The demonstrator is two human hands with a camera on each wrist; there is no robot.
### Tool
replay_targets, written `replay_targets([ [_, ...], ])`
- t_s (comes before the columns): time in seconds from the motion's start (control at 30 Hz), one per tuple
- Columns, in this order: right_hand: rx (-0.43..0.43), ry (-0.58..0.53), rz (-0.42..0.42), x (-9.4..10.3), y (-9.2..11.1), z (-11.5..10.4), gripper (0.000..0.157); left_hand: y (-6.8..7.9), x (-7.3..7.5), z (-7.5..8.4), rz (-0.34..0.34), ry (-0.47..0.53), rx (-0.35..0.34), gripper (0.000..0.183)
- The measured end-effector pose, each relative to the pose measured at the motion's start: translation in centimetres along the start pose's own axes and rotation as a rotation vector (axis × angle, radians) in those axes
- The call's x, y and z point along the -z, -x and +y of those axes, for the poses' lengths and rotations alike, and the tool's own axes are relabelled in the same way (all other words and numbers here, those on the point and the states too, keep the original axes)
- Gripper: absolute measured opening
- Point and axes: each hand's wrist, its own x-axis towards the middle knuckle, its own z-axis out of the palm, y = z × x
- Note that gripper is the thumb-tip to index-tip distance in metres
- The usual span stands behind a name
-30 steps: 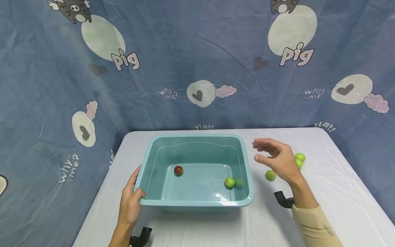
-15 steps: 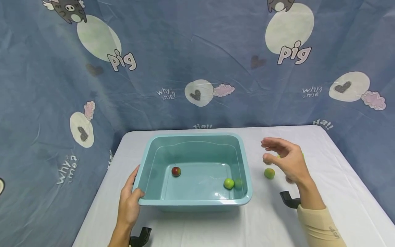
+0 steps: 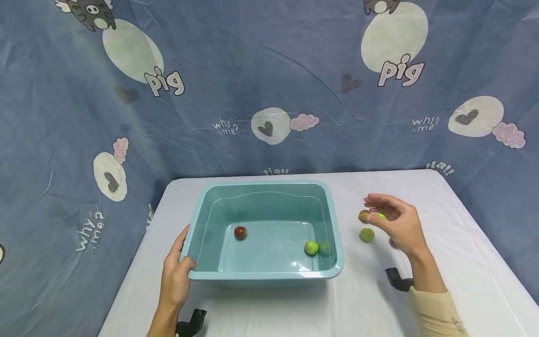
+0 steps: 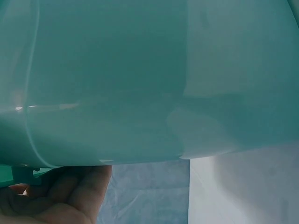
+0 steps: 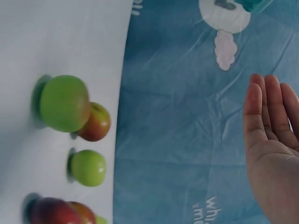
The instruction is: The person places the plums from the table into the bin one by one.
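My left hand (image 3: 176, 277) grips the left rim of a teal plastic basin (image 3: 269, 276), thumb on top. Inside the basin lie a red apple (image 3: 240, 233) and a green apple (image 3: 311, 248), both small. The left wrist view shows curled fingers (image 4: 88, 191) under the basin's rim. To the right of the basin, my right hand (image 3: 400, 227) hovers over more small apples with fingers extended, thumb apart and nothing held. Near it are a greenish apple (image 3: 367, 235) and a reddish one (image 3: 364, 216); the hand partly hides others. In the right wrist view a green apple (image 5: 64, 102) is closest.
A white cloth covers the table (image 3: 269, 311). Blue printed fabric (image 3: 269, 84) hangs behind it and along the sides. Dark red apples (image 5: 53, 212) and another green one (image 5: 88, 168) lie on the cloth in the right wrist view.
My right hand has moved right, away from the basin, and slightly down over the apples. My left hand keeps its grip on the rim. The head view has shifted slightly.
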Motion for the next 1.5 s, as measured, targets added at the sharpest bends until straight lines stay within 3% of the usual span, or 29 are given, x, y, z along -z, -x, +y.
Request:
replay_targets([
  [0.9,-0.13,0.102,0.114,0.1,2.4,4.8,0.054,-0.3,0.0,0.1,-0.018,-0.003,0.016,0.084],
  [1.2,-0.206,0.11,0.096,-0.3,2.8,6.1,0.061,-0.2,0.0,0.0,-0.011,-0.012,0.02,0.085],
  [1.5,-0.233,0.199,0.037,-0.3,3.1,6.7,0.067,-0.1,0.1,0.1,-0.008,-0.006,0.023,0.085],
])
